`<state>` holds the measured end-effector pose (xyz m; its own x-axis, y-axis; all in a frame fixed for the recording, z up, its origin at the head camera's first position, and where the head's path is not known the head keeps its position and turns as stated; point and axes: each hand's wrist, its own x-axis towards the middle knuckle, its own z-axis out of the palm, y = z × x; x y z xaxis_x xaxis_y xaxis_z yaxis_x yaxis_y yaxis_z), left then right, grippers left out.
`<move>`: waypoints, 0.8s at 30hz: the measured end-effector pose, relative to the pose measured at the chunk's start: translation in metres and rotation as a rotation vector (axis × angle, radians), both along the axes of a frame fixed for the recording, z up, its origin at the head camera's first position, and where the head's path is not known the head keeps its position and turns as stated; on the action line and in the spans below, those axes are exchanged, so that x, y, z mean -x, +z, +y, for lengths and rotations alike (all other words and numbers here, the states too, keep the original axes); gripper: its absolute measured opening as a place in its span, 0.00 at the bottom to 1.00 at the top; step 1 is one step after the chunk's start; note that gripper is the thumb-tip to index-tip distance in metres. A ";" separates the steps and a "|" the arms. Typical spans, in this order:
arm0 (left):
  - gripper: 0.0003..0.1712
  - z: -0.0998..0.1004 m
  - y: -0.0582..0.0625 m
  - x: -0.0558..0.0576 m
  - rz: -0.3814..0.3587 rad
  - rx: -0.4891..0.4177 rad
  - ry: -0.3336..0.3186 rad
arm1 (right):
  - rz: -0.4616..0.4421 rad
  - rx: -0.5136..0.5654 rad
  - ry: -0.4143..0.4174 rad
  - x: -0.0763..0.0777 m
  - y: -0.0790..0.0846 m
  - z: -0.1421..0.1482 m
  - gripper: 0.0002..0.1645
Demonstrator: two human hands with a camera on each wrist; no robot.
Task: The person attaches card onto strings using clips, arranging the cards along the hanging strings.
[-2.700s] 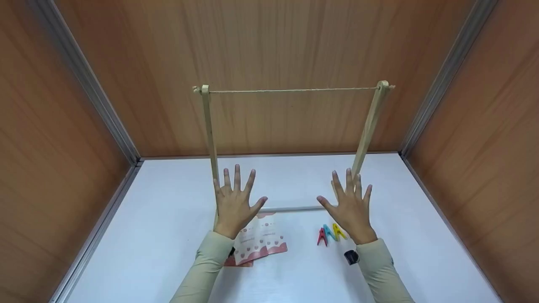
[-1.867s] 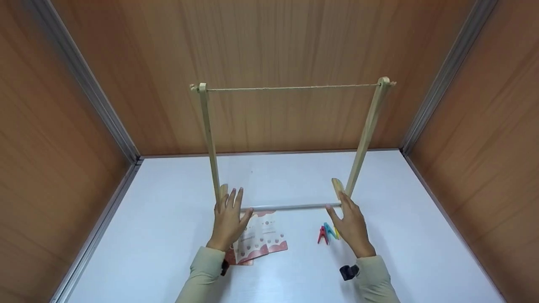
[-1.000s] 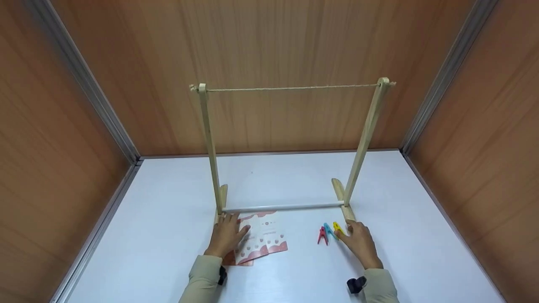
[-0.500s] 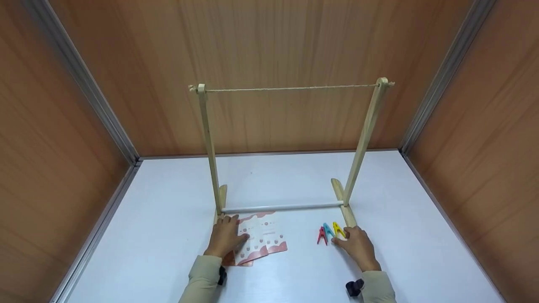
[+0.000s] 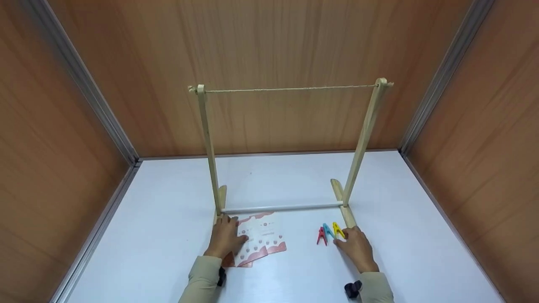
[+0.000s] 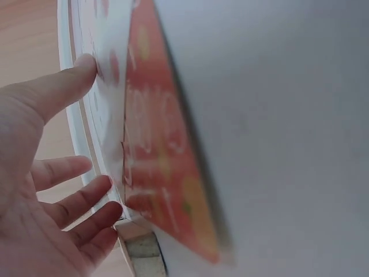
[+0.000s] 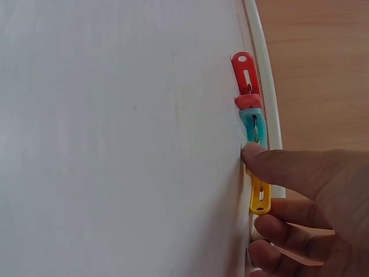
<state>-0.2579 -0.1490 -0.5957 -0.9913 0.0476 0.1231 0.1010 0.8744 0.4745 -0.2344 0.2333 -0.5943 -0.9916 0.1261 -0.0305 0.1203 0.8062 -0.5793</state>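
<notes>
My left hand [image 5: 224, 237] rests with loosely bent fingers by the left foot of a wooden stand; its thumb lies over white cards [image 5: 263, 233] with pink edges and small printed shapes. An orange-red card [image 6: 155, 133] sticks out from under them, toward me. On the right, my hand [image 5: 358, 248] is lowered beside the stand's other foot [image 5: 348, 215]. Its thumb and index finger stand loosely about the yellow clothespin [image 7: 260, 199], which lies on the table. Just left of that lie a blue clothespin [image 5: 328, 230] and a red clothespin [image 5: 322, 235].
The wooden stand has two uprights [image 5: 364, 141] with a string [image 5: 290, 89] tied between their tops. A pale rod [image 5: 282, 207] joins them low down. The white table [image 5: 134, 252] is enclosed by wood-grain panels [image 5: 290, 126] at the back and sides.
Both hands were raised with spread fingers, then came down and toward me, to the stand's feet. Over the last half second they have barely moved. The cards and clothespins have kept their places.
</notes>
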 end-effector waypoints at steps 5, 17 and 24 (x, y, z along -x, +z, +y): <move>0.40 0.000 0.003 0.002 -0.050 -0.004 0.031 | 0.014 -0.006 0.000 0.001 0.000 -0.001 0.29; 0.30 -0.003 0.005 0.007 -0.126 -0.049 0.053 | 0.044 0.016 -0.004 -0.002 -0.001 -0.001 0.24; 0.38 -0.001 0.007 0.009 -0.118 -0.058 0.046 | 0.005 0.082 -0.015 -0.001 -0.002 0.003 0.24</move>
